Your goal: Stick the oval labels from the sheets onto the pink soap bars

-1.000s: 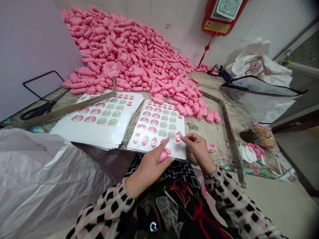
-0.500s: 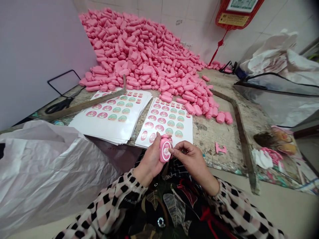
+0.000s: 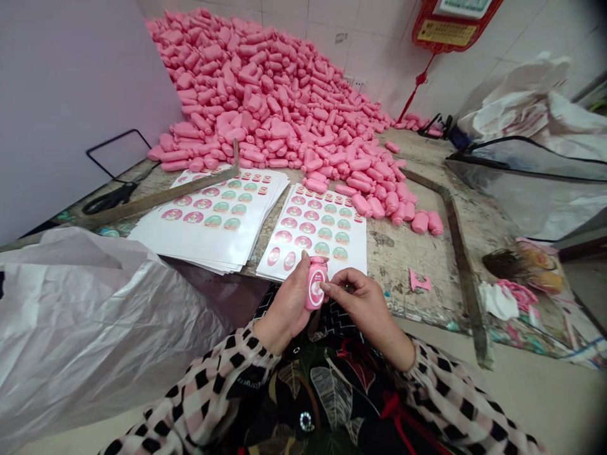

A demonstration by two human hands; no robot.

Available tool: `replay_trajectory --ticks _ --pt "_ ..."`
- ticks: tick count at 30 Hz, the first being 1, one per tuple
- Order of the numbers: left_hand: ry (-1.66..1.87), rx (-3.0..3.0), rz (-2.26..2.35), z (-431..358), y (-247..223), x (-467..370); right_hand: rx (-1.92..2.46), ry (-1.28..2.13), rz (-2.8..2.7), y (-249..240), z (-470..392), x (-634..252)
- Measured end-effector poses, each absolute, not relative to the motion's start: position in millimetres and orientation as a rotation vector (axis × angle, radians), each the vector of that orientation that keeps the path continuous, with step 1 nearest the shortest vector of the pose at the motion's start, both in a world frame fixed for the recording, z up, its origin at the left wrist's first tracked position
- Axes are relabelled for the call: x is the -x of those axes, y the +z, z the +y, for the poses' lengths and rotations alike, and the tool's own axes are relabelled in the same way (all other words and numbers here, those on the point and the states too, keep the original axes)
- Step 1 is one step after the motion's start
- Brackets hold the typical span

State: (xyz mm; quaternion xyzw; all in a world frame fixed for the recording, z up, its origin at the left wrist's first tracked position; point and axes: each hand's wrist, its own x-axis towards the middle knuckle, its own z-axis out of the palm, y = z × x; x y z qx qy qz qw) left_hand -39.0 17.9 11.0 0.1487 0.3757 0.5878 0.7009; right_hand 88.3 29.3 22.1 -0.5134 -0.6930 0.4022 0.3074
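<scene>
Worktable of worn, stained wood (image 3: 393, 278), bearing at its rear a great heap of small, rounded, pink plastic bottles (image 3: 265, 95). A crumpled, translucent white plastic bag (image 3: 95, 328) occupies the lower left. Two stacks of white paper sheets printed with pink and green stickers lie side by side along the front edge: the left stack (image 3: 190, 245) is broader than the right stack (image 3: 355, 262). Before the latter, the left hand (image 3: 287, 303) has its thumb and fingers closed around one pink bottle (image 3: 317, 282), held upright. The right hand (image 3: 367, 303) has bent fingers, its thumb tip touching an oval, pink-and-white label (image 3: 313, 293) on the bottle's front; whether it pinches anything cannot be told.
</scene>
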Motion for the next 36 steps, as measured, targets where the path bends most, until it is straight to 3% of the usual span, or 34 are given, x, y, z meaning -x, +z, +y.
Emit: replay_trajectory --ticks 6,8,11,14,17,25,36 --pt "1.364 -0.416 0.947 16.8 14.4 40.0 1.520 0.429 -2.215 33.0 24.1 -93.4" --pt "1.352 -0.456 0.990 16.6 14.7 40.2 1.568 0.546 -2.131 30.7 27.1 -93.3" --pt "1.316 -0.547 1.071 14.9 14.8 37.9 1.521 1.026 -1.769 21.9 32.9 -89.1" --pt "1.219 -0.604 1.154 11.8 15.3 33.9 1.276 1.601 -1.362 13.3 35.1 -83.2" --pt "1.107 -0.645 1.117 9.2 16.5 31.7 1.044 1.926 -1.099 8.5 34.2 -81.9" --pt "0.992 -0.759 0.797 6.2 15.9 32.2 0.966 1.958 -0.811 12.3 32.3 -94.9" --pt "1.010 -0.689 0.820 2.9 2.9 22.7 1.036 1.971 -0.711 14.0 15.9 -99.2"
